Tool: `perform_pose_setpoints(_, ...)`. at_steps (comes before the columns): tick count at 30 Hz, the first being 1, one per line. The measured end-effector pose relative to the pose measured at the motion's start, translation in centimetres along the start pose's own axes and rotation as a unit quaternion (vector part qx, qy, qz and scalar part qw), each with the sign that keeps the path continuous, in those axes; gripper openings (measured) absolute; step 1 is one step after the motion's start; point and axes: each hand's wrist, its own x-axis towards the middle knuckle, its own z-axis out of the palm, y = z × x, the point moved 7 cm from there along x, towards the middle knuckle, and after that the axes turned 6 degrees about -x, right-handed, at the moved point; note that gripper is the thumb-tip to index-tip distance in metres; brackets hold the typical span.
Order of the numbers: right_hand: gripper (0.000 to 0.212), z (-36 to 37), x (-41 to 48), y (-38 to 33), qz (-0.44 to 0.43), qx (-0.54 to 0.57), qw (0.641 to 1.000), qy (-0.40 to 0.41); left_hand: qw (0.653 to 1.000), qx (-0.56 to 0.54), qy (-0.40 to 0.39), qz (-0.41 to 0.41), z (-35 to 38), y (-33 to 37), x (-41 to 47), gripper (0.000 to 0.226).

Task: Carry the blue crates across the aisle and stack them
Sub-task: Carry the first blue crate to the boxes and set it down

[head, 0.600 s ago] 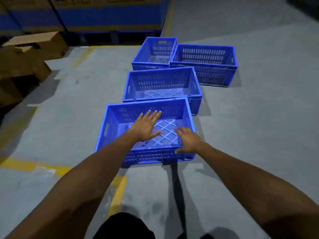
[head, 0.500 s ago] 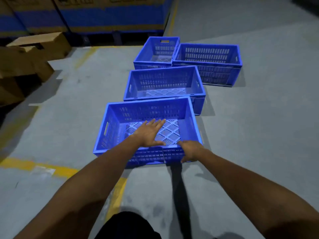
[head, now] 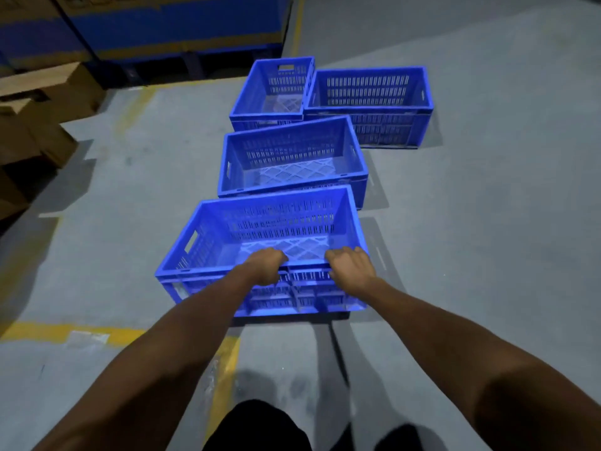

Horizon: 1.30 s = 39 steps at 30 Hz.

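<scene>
Several blue slotted crates stand on the grey floor in a loose row leading away from me. The nearest crate (head: 208, 242) is just in front of me. My left hand (head: 265, 266) and my right hand (head: 351, 270) both curl over its near rim, side by side near the middle and right of that edge. Behind it sits a second crate (head: 289, 151). Farther back stand a narrow crate (head: 270, 89) and a wide crate (head: 370, 102), side by side. All crates look empty.
Brown cardboard boxes (head: 42, 105) pile up at the left. Blue and yellow cartons (head: 162, 24) on a pallet line the back. Yellow floor lines (head: 65, 330) run under my arms. Bare grey floor (head: 487, 222) stretches to the right.
Both hands were spread flat over the nearest crate's inside; they have drawn back and curled onto its near rim. The crate's near side now looks slightly raised.
</scene>
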Motion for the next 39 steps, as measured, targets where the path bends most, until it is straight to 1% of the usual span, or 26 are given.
perform_pose_setpoints(3,0.023,-6.6,-1.2,0.7,-0.002,0.006,1.000,-0.020,0.999,-0.011,-0.029,0.011,-4.8,1.3,-3.0,0.036)
perform_pose_setpoints(6,0.024,-13.1,-2.7,1.8,-0.004,0.006,0.999,-0.042,0.998,-0.012,-0.051,0.021,-9.4,3.3,-6.5,0.032)
perform_pose_setpoints(8,0.025,-18.0,-3.9,2.6,0.002,0.014,0.999,-0.047,0.998,-0.020,-0.051,0.026,-13.3,4.8,-9.2,0.033)
perform_pose_setpoints(11,0.025,-26.4,-5.8,4.0,0.014,0.030,0.999,-0.043,0.998,-0.015,-0.044,0.035,-20.6,6.8,-13.3,0.040)
perform_pose_setpoints(14,0.029,-35.4,-7.5,5.8,0.035,0.051,0.997,-0.051,0.998,-0.016,-0.043,0.051,-29.2,9.0,-17.2,0.052)
perform_pose_setpoints(19,0.046,-51.3,-10.4,9.3,0.076,0.080,0.993,-0.033,0.996,-0.005,-0.020,0.085,-44.9,13.4,-23.5,0.060)
perform_pose_setpoints(23,0.062,-62.6,-12.7,11.7,0.100,0.097,0.990,-0.016,0.995,0.008,0.000,0.103,-54.9,16.5,-27.7,0.062)
perform_pose_setpoints(25,0.063,-66.9,-14.3,12.5,0.105,0.098,0.989,-0.014,0.993,0.005,0.021,0.119,-58.9,18.2,-29.6,0.060)
perform_pose_setpoints(27,0.055,-70.6,-16.1,13.5,0.115,0.133,0.984,0.006,0.989,0.008,0.047,0.140,-62.2,19.9,-31.0,0.054)
perform_pose_setpoints(29,0.039,-73.5,-18.3,14.7,0.124,0.218,0.967,0.052,0.984,0.005,0.060,0.167,-64.7,21.6,-32.1,0.045)
perform_pose_setpoints(30,0.036,-74.5,-19.5,15.4,0.129,0.269,0.951,0.076,0.981,-0.002,0.067,0.182,-65.8,22.5,-32.5,0.042)
perform_pose_setpoints(31,0.038,-75.4,-20.7,16.1,0.135,0.316,0.934,0.096,0.978,-0.010,0.076,0.192,-66.9,23.4,-32.8,0.040)
perform_pose_setpoints(32,0.043,-76.0,-22.0,16.7,0.144,0.358,0.916,0.111,0.976,-0.020,0.085,0.199,-68.0,24.2,-33.1,0.038)
perform_pose_setpoints(34,0.061,-76.7,-24.4,18.1,0.170,0.428,0.877,0.138,0.969,-0.055,0.108,0.215,-70.2,26.0,-33.4,0.030)
perform_pose_setpoints(36,0.070,-77.1,-26.5,19.4,0.189,0.481,0.839,0.169,0.961,-0.077,0.125,0.233,-72.0,28.0,-33.4,0.018)
perform_pose_setpoints(37,0.073,-77.4,-27.4,20.0,0.189,0.496,0.827,0.185,0.958,-0.080,0.134,0.240,-72.8,29.2,-33.3,0.014)
perform_pose_setpoints(39,0.080,-78.8,-28.4,20.9,0.176,0.489,0.827,0.214,0.952,-0.084,0.153,0.250,-74.4,32.0,-33.0,0.015)
